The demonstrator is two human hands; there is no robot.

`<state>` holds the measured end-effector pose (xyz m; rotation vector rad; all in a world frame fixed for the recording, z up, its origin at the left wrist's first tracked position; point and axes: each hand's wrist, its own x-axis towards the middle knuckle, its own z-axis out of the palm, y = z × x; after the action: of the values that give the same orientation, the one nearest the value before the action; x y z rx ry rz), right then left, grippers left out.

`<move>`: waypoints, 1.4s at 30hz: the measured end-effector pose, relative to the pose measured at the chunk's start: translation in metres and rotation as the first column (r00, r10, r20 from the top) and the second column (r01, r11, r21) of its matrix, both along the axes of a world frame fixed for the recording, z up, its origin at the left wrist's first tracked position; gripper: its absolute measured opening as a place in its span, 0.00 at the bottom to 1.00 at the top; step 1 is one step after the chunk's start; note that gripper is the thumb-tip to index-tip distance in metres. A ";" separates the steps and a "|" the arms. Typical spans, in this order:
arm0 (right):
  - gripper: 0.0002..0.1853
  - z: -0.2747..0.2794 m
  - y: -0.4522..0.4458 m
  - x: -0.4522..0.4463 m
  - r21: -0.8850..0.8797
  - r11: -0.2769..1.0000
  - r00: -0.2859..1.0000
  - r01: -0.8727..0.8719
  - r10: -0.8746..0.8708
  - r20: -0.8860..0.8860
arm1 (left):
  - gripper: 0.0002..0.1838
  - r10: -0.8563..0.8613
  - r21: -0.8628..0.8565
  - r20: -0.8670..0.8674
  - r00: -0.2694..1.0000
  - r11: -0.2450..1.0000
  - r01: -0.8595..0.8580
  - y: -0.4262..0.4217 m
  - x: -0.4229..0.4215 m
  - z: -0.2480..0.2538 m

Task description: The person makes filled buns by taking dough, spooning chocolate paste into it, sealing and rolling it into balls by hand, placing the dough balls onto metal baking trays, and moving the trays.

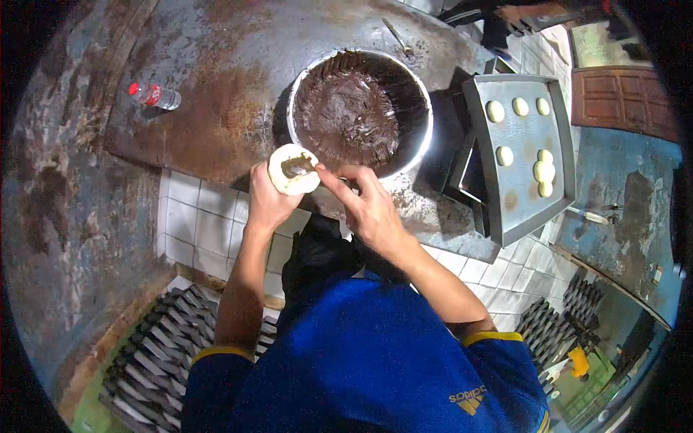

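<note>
A flattened round of pale dough [294,186] with dark filling in its middle lies in my left hand [268,198], whose fingers are beneath and around its edge. My right hand [367,209] is closed, its fingertips at the dough's right side by the filling; what it grips there is too small to make out. Just beyond both hands stands a large round metal pot [431,123] with dark brown paste [350,112] inside, smeared up its wall.
Right of the pot, a metal tray [516,206] holds several pale dough balls [494,111]. A red-capped bottle [155,96] lies at the left on the worn table [209,72]. A utensil [397,36] lies behind the pot. Part of another person [520,16] shows at the top right.
</note>
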<state>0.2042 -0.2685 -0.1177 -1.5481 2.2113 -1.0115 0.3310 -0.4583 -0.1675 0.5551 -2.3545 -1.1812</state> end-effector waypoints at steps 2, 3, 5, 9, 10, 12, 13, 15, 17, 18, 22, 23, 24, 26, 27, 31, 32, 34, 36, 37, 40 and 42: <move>0.43 -0.004 0.010 0.006 -0.021 0.999 0.999 0.038 -0.038 0.018 | 0.19 0.063 0.068 -0.009 0.998 0.996 -0.062 0.009 -0.004 -0.002; 0.43 -0.008 0.015 0.009 -0.037 0.997 0.997 0.067 -0.066 0.042 | 0.17 0.127 0.231 0.036 0.991 0.964 -0.132 0.012 -0.006 -0.002; 0.43 -0.021 0.029 0.017 -0.037 0.990 0.978 0.138 -0.130 0.164 | 0.15 0.148 0.370 0.076 0.986 0.914 -0.165 0.016 -0.014 -0.016; 0.23 -0.106 0.094 0.039 -0.014 0.882 0.818 0.471 -0.431 0.380 | 0.14 0.028 0.627 0.246 0.969 0.758 -0.180 0.019 -0.020 -0.018; 0.16 -0.131 0.115 0.044 0.016 0.782 0.741 0.624 -0.598 0.304 | 0.14 -0.018 0.662 0.278 0.961 0.728 -0.178 0.019 -0.020 -0.021; 0.19 -0.231 0.183 0.049 0.254 0.579 0.460 0.774 -0.792 0.402 | 0.15 -0.086 0.658 0.343 0.935 0.733 -0.174 0.022 -0.019 -0.028; 0.21 -0.255 0.209 0.041 0.304 0.632 0.528 0.713 -0.769 0.362 | 0.15 -0.140 0.648 0.277 0.951 0.758 -0.077 0.026 -0.017 -0.032; 0.23 -0.250 0.215 0.025 0.355 0.666 0.580 0.655 -0.746 0.329 | 0.16 -0.238 0.665 0.265 0.934 0.747 0.002 0.030 -0.019 -0.031; 0.32 -0.148 0.174 -0.007 0.443 0.745 0.793 0.499 -0.599 0.113 | 0.18 -0.337 0.642 0.254 0.907 0.760 0.102 0.037 -0.032 -0.004; 0.37 -0.099 0.151 -0.019 0.365 0.822 0.801 0.438 -0.541 0.256 | 0.19 -0.420 0.622 0.248 0.873 0.760 0.188 0.042 -0.039 0.012; 0.56 0.015 0.084 -0.029 -0.018 0.989 0.926 0.144 -0.128 0.354 | 0.22 -0.615 0.599 0.177 0.769 0.687 0.411 0.044 -0.054 0.005; 0.55 0.030 0.074 -0.029 -0.017 0.992 0.942 0.127 -0.115 0.316 | 0.22 -0.625 0.579 0.195 0.756 0.695 0.426 0.046 -0.056 0.010; 0.53 0.043 0.068 -0.031 -0.016 0.994 0.956 0.105 -0.097 0.277 | 0.22 -0.628 0.574 0.192 0.755 0.695 0.432 0.048 -0.061 0.028; 0.49 0.051 0.063 -0.039 -0.010 0.997 0.959 0.072 -0.067 0.275 | 0.23 -0.659 0.593 0.202 0.724 0.671 0.445 0.051 -0.069 0.065; 0.45 0.054 0.061 -0.041 0.002 0.999 0.959 0.038 -0.037 0.280 | 0.23 -0.657 0.583 0.191 0.729 0.673 0.454 0.048 -0.069 0.068; 0.25 0.054 0.052 -0.039 -0.096 0.990 0.899 0.101 -0.049 0.436 | 0.25 -0.772 0.811 0.201 0.603 0.476 0.339 0.027 -0.065 0.077; 0.25 0.053 0.051 -0.037 -0.096 0.991 0.901 0.095 -0.044 0.432 | 0.25 -0.769 0.811 0.198 0.608 0.477 0.339 0.027 -0.063 0.079; 0.18 0.051 0.051 -0.035 0.005 0.988 0.676 0.155 -0.110 0.728 | 0.30 -0.751 0.810 -0.009 0.661 0.382 0.445 0.028 -0.058 0.085; 0.13 0.046 0.050 -0.030 0.020 0.983 0.535 0.184 -0.118 0.837 | 0.32 -0.758 0.835 -0.015 0.652 0.349 0.426 0.022 -0.047 0.085; 0.13 0.045 0.048 -0.028 0.007 0.969 0.426 0.247 -0.115 0.898 | 0.32 -0.693 0.893 -0.082 0.716 0.267 0.361 0.021 -0.042 0.091; 0.11 0.051 0.046 -0.024 0.004 0.946 0.275 0.325 -0.098 0.956 | 0.26 -0.514 0.937 -0.172 0.840 0.177 0.301 0.034 -0.035 0.096; 0.13 0.057 0.043 -0.023 0.002 0.956 0.246 0.295 -0.077 0.966 | 0.23 -0.424 0.897 -0.166 0.891 0.309 0.315 0.039 -0.036 0.088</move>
<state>0.1809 -0.2253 -0.0609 -0.3169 1.3485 -1.6602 0.2952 -0.4188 -0.0795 0.3607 -1.6904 -2.7883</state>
